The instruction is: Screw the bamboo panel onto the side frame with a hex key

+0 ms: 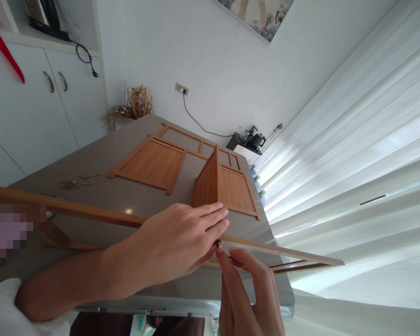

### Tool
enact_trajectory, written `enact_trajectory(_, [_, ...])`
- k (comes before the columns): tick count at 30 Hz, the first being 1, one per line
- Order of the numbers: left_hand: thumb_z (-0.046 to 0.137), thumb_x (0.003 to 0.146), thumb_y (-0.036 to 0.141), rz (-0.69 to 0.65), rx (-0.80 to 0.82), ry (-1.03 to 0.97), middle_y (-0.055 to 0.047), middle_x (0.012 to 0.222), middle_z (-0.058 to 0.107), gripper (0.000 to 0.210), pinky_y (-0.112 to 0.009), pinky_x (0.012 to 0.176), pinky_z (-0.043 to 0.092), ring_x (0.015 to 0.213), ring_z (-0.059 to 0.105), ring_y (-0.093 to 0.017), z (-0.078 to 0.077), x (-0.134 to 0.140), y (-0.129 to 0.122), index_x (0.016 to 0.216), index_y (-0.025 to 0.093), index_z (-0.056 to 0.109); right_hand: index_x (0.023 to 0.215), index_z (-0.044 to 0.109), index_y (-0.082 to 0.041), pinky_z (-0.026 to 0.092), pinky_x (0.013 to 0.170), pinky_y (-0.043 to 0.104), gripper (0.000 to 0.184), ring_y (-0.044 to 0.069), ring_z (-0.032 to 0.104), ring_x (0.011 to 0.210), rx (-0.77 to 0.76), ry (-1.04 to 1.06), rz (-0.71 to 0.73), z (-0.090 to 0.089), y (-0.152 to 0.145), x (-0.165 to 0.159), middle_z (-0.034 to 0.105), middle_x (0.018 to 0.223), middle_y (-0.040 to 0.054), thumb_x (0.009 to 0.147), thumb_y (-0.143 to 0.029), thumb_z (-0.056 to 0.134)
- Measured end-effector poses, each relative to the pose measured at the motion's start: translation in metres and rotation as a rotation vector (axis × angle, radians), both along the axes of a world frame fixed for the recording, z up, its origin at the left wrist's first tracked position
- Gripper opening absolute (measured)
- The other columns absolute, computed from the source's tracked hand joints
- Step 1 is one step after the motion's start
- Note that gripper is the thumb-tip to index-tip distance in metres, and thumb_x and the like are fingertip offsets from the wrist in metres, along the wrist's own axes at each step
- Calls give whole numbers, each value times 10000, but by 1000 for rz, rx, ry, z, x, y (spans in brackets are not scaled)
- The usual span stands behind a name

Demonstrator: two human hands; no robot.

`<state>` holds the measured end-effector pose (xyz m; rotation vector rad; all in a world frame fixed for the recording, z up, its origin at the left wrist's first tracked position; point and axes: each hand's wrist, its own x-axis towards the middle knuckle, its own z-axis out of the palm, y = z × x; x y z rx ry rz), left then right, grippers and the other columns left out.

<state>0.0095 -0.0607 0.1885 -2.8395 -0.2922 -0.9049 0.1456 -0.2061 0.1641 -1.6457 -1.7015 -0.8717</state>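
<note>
A long wooden frame (255,245) stands on edge along the near side of the table, crossing in front of me. My left hand (182,235) grips its top rail, fingers stretched over the corner where an upright slatted wooden panel (210,179) meets it. The left thumb is mostly hidden. Just right of it, my right hand (247,289) pinches a small metal screw (219,243) at the rail with thumb and index finger. Its shaft and any tool in the fingers are hard to make out.
On the grey table (140,191) lie a flat wooden panel (150,163), another panel (238,189), a ladder-like wooden frame (182,134) and several loose screws (70,185). A black coffee machine (254,140) stands by the wall. White curtains (353,186) hang at right.
</note>
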Motion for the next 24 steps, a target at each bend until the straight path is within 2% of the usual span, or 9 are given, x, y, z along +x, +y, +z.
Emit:
enact_trajectory(6, [519,1065,289,-8,9,-16,-82,1449,660,340,-341,875,613,1339,630,-195,-1,0,-1,1305,116,686,1119,729,-182,573,832,290,227,173,681,983,-4,14,11,1,3,-3,683,1108,96,998,-69,574])
enact_trajectory(13, [529,1060,275,-2,-11,5,-84,1478,638,342,-325,901,599,1366,606,-197,-3,1,1,1335,125,664,1096,759,-233,560,728,202,190,105,709,818,16,109,-82,-3,2,-6,698,1061,66,1017,-150,606])
enact_trajectory(20, [507,1056,246,4,-2,15,-68,1486,632,340,-334,921,595,1384,588,-184,-3,1,0,1336,132,662,1102,767,-238,556,707,183,159,88,708,789,89,183,-117,-13,4,-9,700,1007,39,984,-173,682])
enact_trajectory(24, [473,1068,238,15,-9,19,-59,1505,616,352,-354,939,602,1397,576,-175,-4,1,0,1356,140,649,1103,769,-232,555,689,193,180,98,709,788,86,196,-118,-18,4,-8,697,1000,44,1003,-163,637])
